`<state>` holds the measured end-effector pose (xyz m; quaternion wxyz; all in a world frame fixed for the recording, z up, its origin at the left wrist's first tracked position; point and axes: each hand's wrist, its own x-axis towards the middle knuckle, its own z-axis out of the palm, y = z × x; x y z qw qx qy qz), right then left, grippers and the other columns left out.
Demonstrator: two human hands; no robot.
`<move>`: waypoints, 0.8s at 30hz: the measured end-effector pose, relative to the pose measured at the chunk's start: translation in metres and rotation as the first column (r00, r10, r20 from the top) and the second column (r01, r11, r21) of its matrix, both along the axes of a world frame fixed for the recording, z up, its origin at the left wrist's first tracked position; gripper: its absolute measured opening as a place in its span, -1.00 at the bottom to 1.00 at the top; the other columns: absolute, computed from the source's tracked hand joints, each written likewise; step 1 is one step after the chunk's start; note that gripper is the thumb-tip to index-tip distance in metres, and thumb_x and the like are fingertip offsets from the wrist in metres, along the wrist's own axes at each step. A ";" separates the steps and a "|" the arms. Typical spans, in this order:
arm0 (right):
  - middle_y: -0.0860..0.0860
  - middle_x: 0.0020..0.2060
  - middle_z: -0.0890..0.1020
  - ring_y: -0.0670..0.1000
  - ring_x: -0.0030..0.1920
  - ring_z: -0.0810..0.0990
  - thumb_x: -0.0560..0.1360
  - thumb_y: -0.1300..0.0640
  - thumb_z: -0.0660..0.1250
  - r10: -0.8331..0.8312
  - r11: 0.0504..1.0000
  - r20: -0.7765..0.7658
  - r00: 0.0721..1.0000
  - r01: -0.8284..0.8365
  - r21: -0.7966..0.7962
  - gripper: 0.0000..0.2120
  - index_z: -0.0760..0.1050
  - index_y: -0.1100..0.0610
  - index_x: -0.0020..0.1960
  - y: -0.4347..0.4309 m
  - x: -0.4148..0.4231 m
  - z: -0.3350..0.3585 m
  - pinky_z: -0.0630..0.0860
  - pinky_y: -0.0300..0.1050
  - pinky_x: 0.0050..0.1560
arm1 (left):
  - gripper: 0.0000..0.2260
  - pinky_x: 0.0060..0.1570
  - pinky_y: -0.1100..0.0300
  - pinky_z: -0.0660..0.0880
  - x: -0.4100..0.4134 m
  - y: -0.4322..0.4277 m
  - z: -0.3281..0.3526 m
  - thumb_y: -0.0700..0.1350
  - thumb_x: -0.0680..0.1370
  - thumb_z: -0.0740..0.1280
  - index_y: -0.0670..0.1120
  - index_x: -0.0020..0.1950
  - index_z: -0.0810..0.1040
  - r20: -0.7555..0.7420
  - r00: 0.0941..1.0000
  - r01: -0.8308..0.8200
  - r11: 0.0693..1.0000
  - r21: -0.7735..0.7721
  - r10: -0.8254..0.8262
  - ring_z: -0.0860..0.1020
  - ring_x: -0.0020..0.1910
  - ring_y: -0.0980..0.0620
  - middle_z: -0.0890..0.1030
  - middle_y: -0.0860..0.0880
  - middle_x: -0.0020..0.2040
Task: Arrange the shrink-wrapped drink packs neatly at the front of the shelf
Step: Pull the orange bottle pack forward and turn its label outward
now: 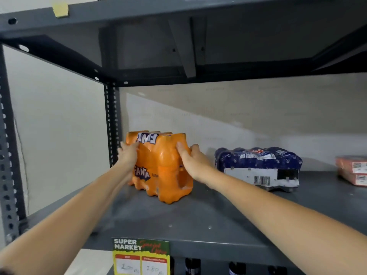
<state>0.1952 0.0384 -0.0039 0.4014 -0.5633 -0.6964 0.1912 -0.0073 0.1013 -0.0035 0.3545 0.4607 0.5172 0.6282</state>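
Head view, my left hand: my left hand (128, 154) presses flat against the left side of the orange Fanta pack (160, 167), fingers wrapped over its upper edge, gripping it.
Head view, my right hand: my right hand (191, 158) clamps the right side of the same pack, thumb over the top shoulder, so I hold it squeezed between both palms.
Head view, the orange pack: it stands upright on the shelf (208, 215), deep toward the back left corner, near the perforated upright post (112, 124), and well apart from the front edge.
Head view, the other packs: a dark blue pack (258, 167) lies toward the back, right of the middle, label and barcode facing me; a reddish pack (352, 170) sits near the right edge, only partly in view.
Head view, front edge: a supermarket price tag (141, 256) hangs from the lip below me.
Step in hand: I judge I am taking hold of the first pack; none is at the front yet.
Next move: I think I must draw the orange pack straight toward me to the front edge, square to the lip, keeping even pressure so the wrap does not slip or tilt.
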 end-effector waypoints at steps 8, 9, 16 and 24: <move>0.24 -0.25 0.62 0.19 -0.19 0.60 0.64 -0.22 -0.09 0.032 0.952 -0.343 0.939 0.076 0.296 -0.41 0.44 0.16 -0.28 0.017 -0.002 0.008 0.55 0.12 -0.04 | -0.56 -0.11 0.04 0.59 0.026 -0.051 0.016 0.23 0.62 0.07 -0.03 -0.07 0.61 -0.038 0.957 0.291 0.953 0.080 -0.289 0.67 -0.24 -0.03 0.71 -0.06 -0.29; 0.25 -0.20 0.64 0.21 -0.15 0.62 0.64 -0.21 -0.08 0.025 0.964 -0.400 0.916 0.084 0.251 -0.41 0.46 0.17 -0.24 0.031 -0.001 0.014 0.56 0.13 0.00 | -0.52 -0.16 0.07 0.61 0.031 -0.054 0.016 0.30 0.58 0.04 0.00 0.01 0.60 -0.082 0.947 0.316 0.944 0.098 -0.309 0.70 -0.22 -0.01 0.73 -0.05 -0.24; 0.18 0.12 0.61 0.19 0.09 0.59 0.63 -0.22 -0.01 0.076 0.997 -0.485 0.871 -0.071 0.029 -0.47 0.51 0.16 0.17 0.123 -0.028 0.023 0.54 0.01 0.03 | -0.46 -0.29 0.33 0.58 0.032 -0.073 0.001 0.30 0.40 0.24 0.21 0.36 0.30 -0.282 0.893 0.402 0.904 0.147 -0.351 0.71 -0.12 0.17 0.65 -0.01 0.13; 0.00 -0.19 0.67 0.20 0.14 0.59 0.51 -0.41 0.01 0.300 0.903 -0.407 0.863 -0.394 -0.171 -0.50 0.53 -0.07 -0.02 0.130 -0.034 0.030 0.41 0.22 0.34 | -0.50 -0.10 0.14 0.64 0.023 -0.060 -0.006 0.26 0.39 0.27 0.25 0.31 0.33 -0.225 0.885 0.444 0.884 0.145 -0.408 0.71 0.00 0.03 0.67 0.00 0.13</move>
